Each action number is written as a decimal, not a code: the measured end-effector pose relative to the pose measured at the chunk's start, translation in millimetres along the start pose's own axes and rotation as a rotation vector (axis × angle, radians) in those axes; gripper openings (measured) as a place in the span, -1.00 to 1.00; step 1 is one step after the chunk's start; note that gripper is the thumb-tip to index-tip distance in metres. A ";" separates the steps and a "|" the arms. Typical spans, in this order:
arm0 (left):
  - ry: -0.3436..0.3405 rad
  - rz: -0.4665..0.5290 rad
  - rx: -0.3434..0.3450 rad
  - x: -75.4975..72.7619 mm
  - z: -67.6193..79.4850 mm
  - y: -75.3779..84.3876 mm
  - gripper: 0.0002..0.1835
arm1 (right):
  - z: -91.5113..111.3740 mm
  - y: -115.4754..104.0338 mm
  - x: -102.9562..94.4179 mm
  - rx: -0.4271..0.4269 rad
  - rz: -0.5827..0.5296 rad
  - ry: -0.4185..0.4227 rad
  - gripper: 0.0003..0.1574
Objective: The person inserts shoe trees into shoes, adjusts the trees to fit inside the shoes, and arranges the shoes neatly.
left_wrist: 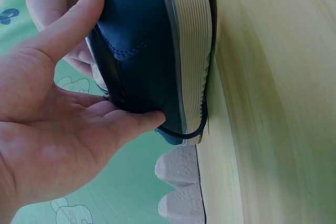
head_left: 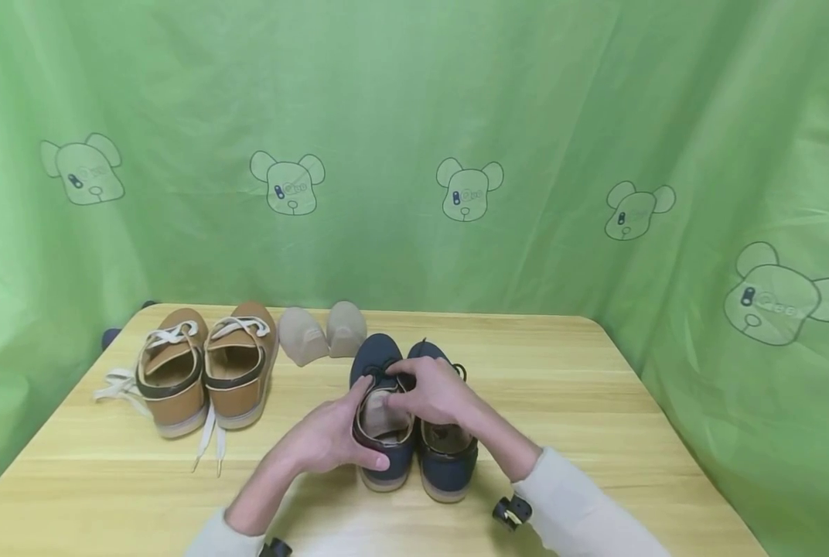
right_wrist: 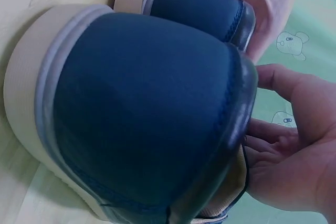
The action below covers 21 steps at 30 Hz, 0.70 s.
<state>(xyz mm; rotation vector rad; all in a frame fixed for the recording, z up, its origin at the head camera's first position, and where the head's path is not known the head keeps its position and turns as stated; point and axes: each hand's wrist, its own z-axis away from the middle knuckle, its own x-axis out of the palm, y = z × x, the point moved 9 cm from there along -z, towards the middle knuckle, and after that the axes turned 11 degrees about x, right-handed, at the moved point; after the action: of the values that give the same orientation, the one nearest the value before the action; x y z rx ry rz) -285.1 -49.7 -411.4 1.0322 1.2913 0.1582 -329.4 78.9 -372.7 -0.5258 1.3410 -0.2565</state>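
Note:
On the table stand two navy shoes side by side, heels toward me: the left navy shoe (head_left: 387, 464) and the right navy shoe (head_left: 449, 468). With its thumb at the heel and fingers along the outer side, my left hand (head_left: 327, 437) grips the left shoe. A pale shoe insert (head_left: 380, 418) sits in that shoe's opening. My right hand (head_left: 435, 391) reaches over from the right and pinches the insert near the tongue; its fingertips are partly hidden. In the right wrist view, the right shoe's heel (right_wrist: 142, 108) blocks part of that hand.
Two pale toe-shaped inserts, the left one (head_left: 303, 336) and the right one (head_left: 347, 329), lie near the table's back edge. Tan shoes with loose white laces, the left (head_left: 178, 406) and the right (head_left: 240, 402), stand at the left. A green curtain (head_left: 414, 255) hangs behind.

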 end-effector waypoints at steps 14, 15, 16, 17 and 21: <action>0.001 0.010 0.009 0.5 -1.2 -0.5 0.38 | -4.6 1.0 -2.4 0.015 -0.013 0.051 -0.49; 0.002 0.012 0.008 0.5 -1.2 -0.6 0.38 | -4.6 0.8 -2.6 0.014 -0.015 0.055 -0.50; 0.003 0.013 0.009 0.4 -1.2 -0.4 0.38 | -4.6 0.9 -2.7 0.014 -0.016 0.061 -0.50; 0.003 0.014 0.009 0.5 -1.2 -0.3 0.38 | -4.7 1.1 -2.6 0.013 -0.017 0.065 -0.51; 0.005 0.022 0.013 0.3 -1.2 1.1 0.39 | -5.0 2.4 -2.5 0.010 -0.015 0.089 -0.53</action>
<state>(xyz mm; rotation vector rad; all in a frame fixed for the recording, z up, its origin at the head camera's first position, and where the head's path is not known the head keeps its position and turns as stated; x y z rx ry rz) -285.6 -48.2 -410.8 1.0573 1.2877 0.1696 -335.1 81.1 -372.4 -0.5213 1.4215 -0.3012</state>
